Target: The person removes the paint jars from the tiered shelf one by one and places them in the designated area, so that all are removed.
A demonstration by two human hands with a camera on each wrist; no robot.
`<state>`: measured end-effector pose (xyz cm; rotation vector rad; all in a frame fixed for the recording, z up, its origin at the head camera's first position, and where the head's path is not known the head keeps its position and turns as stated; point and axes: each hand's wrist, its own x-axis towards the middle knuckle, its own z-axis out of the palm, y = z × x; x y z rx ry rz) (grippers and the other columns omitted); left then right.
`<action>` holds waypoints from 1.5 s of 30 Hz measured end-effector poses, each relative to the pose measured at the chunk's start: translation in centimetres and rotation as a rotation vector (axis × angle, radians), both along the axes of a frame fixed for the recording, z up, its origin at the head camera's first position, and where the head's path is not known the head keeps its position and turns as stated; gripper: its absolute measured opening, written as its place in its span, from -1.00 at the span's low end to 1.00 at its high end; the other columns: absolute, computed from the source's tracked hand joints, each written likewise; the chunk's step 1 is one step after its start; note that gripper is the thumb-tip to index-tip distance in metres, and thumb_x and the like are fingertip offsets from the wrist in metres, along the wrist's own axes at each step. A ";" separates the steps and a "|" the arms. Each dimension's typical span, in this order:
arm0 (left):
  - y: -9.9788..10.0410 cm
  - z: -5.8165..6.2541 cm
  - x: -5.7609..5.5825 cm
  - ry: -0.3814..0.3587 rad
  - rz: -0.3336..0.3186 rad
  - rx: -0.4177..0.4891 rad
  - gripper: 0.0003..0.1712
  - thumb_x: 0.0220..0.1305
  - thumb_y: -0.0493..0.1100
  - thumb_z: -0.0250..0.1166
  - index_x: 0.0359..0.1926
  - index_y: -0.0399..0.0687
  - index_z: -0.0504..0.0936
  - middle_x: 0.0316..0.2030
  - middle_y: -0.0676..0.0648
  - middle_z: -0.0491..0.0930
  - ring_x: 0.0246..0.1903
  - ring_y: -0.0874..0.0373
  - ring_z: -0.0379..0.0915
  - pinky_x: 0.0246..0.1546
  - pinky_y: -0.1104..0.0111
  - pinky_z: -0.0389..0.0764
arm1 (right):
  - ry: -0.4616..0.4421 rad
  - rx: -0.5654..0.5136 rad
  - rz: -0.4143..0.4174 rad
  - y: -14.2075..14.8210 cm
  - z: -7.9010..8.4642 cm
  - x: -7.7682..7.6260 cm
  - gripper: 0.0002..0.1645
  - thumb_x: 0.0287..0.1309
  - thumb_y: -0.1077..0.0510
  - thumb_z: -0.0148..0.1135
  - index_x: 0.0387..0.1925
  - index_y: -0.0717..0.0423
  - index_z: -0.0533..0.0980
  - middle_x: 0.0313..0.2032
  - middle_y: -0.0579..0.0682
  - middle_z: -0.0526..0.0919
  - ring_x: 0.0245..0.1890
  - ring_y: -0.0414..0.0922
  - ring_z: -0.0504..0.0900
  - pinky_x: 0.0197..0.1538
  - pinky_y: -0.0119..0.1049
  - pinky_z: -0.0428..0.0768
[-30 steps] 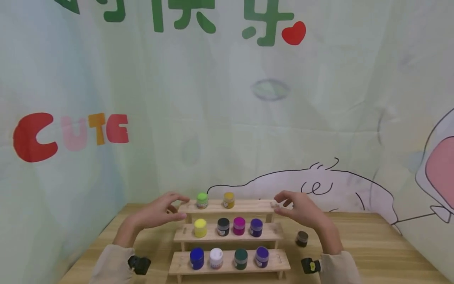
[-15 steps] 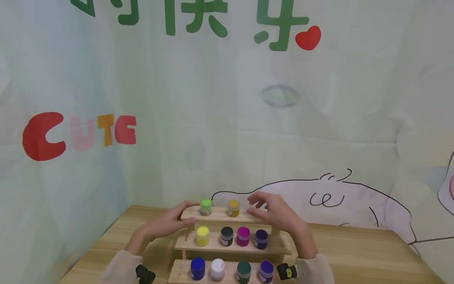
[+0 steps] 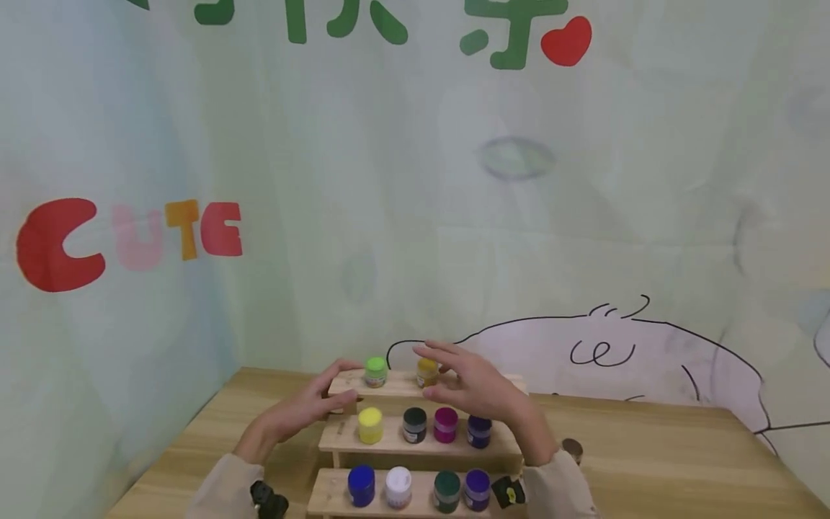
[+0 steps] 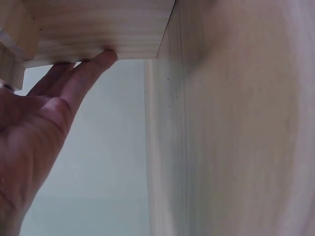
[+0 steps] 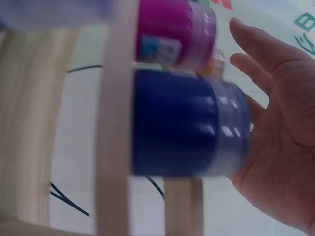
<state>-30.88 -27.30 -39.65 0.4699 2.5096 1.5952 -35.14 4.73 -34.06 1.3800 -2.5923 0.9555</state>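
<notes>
Left hand (image 3: 306, 407) grips one end of a three-tier pale wooden rack (image 3: 392, 435); right hand (image 3: 476, 386) spread at its top tier

A pale green printed cloth backdrop (image 3: 363, 180), with "CUTE" in coloured letters and a red heart, covers the back and left. Below it lies a light wood-grain worktop (image 3: 661, 447), on which the rack stands.

Two beige sleeves (image 3: 560, 490) reach in from the near edge. The left hand pinches the left end of the top tier, thumb at the front and fingers along the far edge; the left wrist view shows fingertips on the wood. The right hand is open around a mustard-yellow jar (image 3: 426, 373), fingers extended above and beyond it, thumb in front; whether it touches the jar cannot be told.

The jars are small, round and upright. Left of the mustard one on the top tier is a lime-green jar (image 3: 375, 373). The middle tier bears a bright yellow jar (image 3: 370, 426), a black jar (image 3: 414, 425), a magenta jar (image 3: 445, 425) and a dark blue jar (image 3: 479, 432), the last just beside the right forearm. The bottom tier bears a royal-blue jar (image 3: 361, 486), a white jar (image 3: 398, 488), a dark green jar (image 3: 447, 491) and a purple jar (image 3: 476, 490). A dark brown jar (image 3: 573, 450), partly hidden by the right sleeve, sits on the worktop.
</notes>
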 end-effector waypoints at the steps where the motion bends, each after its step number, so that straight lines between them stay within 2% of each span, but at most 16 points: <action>1: 0.0 0.0 0.0 0.005 -0.002 0.005 -0.41 0.53 0.03 0.11 0.44 0.05 0.17 0.40 -0.40 0.16 0.30 -0.30 0.26 0.10 -0.21 0.45 | 0.008 0.010 0.011 -0.2 -0.1 0.0 -0.26 0.32 -0.08 0.30 0.46 -0.10 0.32 0.44 0.07 0.30 0.22 0.05 0.51 0.19 0.11 0.49; 3: 0.1 -0.1 0.0 0.013 -0.003 0.012 -0.41 0.52 0.02 0.13 0.44 0.04 0.18 0.40 -0.40 0.13 0.29 -0.31 0.26 0.09 -0.20 0.46 | 0.030 0.034 0.010 -0.6 -0.4 0.0 -0.30 0.33 -0.08 0.28 0.44 -0.09 0.34 0.44 0.07 0.29 0.32 0.06 0.42 0.27 0.12 0.42; 5: 0.2 -0.2 0.0 0.015 -0.002 0.020 -0.41 0.52 0.01 0.13 0.44 0.03 0.19 0.41 -0.40 0.12 0.28 -0.31 0.28 0.08 -0.19 0.48 | 0.050 0.042 0.001 -0.9 -0.8 0.0 -0.36 0.36 -0.02 0.27 0.40 -0.05 0.39 0.40 0.06 0.37 0.34 0.04 0.40 0.27 0.07 0.43; 9: 0.0 -0.3 -0.1 0.021 -0.002 0.018 -0.41 0.52 0.00 0.12 0.45 0.04 0.18 0.44 -0.38 0.03 0.28 -0.33 0.26 0.06 -0.19 0.49 | 0.085 0.013 -0.015 -1.0 -0.9 0.0 -0.52 0.37 0.12 0.26 0.29 -0.01 0.50 0.27 0.01 0.50 0.21 -0.05 0.51 0.19 -0.06 0.52; 14: -0.3 -0.3 -0.4 0.031 -0.024 0.006 -0.40 0.53 -0.01 0.11 0.47 0.03 0.16 0.46 -0.39 -0.02 0.29 -0.37 0.23 0.04 -0.21 0.50 | 0.054 -0.014 -0.026 -0.1 -0.6 0.4 -0.63 0.39 0.16 0.22 0.18 -0.08 0.59 0.18 -0.04 0.56 0.11 -0.09 0.56 0.10 -0.12 0.57; 20: -0.6 -0.4 -1.0 0.027 -0.043 -0.008 -0.41 0.54 -0.02 0.09 0.46 -0.01 0.15 0.45 -0.39 0.01 0.31 -0.38 0.20 0.08 -0.24 0.45 | 0.002 -0.012 -0.051 1.0 -1.1 0.2 -0.66 0.41 0.12 0.20 0.17 -0.09 0.60 0.08 -0.09 0.61 0.00 -0.14 0.60 0.01 -0.22 0.58; 25: -1.8 -0.4 -0.2 -0.027 -0.007 -0.007 -0.39 0.54 0.00 0.08 0.46 -0.02 0.11 0.46 -0.40 -0.08 0.34 -0.47 0.08 0.07 -0.31 0.41 | -0.033 -0.029 -0.059 1.2 -1.8 0.3 -0.67 0.41 0.09 0.20 0.15 -0.08 0.60 0.08 -0.09 0.61 0.03 -0.12 0.61 0.06 -0.21 0.58; 30: -3.1 -0.1 0.5 -0.036 0.023 -0.017 -0.39 0.55 0.00 0.07 0.46 -0.01 0.07 0.46 -0.40 -0.13 0.35 -0.51 0.01 0.08 -0.30 0.41 | -0.027 -0.066 -0.084 2.1 -2.0 0.6 -0.66 0.39 0.02 0.22 0.15 -0.10 0.59 0.10 -0.09 0.61 0.04 -0.09 0.63 0.08 -0.16 0.59; 36: -4.3 0.3 1.5 -0.038 0.036 -0.034 -0.39 0.56 -0.01 0.04 0.46 -0.02 0.04 0.46 -0.41 -0.13 0.36 -0.55 -0.06 0.08 -0.30 0.41 | 0.040 -0.090 -0.084 4.0 -2.0 1.2 -0.66 0.39 0.03 0.21 0.14 -0.07 0.60 0.05 -0.09 0.64 -0.01 -0.12 0.64 0.03 -0.24 0.61; 40: -4.9 0.4 1.9 -0.030 0.037 -0.047 -0.40 0.56 -0.01 0.04 0.45 -0.01 0.04 0.46 -0.41 -0.14 0.36 -0.56 -0.07 0.06 -0.31 0.41 | 0.103 -0.087 -0.100 5.5 -1.8 1.7 -0.66 0.39 0.08 0.22 0.15 -0.04 0.60 0.04 -0.08 0.66 -0.01 -0.11 0.62 0.04 -0.12 0.60; 43: -5.4 0.6 2.3 -0.025 0.052 -0.060 -0.40 0.56 -0.01 0.03 0.44 -0.02 0.03 0.47 -0.41 -0.16 0.36 -0.57 -0.07 0.05 -0.33 0.40 | 0.111 -0.088 -0.085 6.2 -1.3 1.6 -0.66 0.37 0.11 0.23 0.14 0.01 0.60 0.05 -0.04 0.67 0.02 -0.06 0.62 0.08 -0.02 0.58; 45: -5.6 0.7 2.6 -0.021 0.054 -0.065 -0.40 0.56 -0.02 0.03 0.44 -0.03 0.02 0.46 -0.42 -0.17 0.35 -0.59 -0.07 0.04 -0.33 0.41 | 0.097 -0.078 -0.082 6.8 -1.0 1.5 -0.65 0.36 0.12 0.25 0.14 0.03 0.60 0.07 -0.04 0.67 0.03 -0.05 0.62 0.08 -0.02 0.58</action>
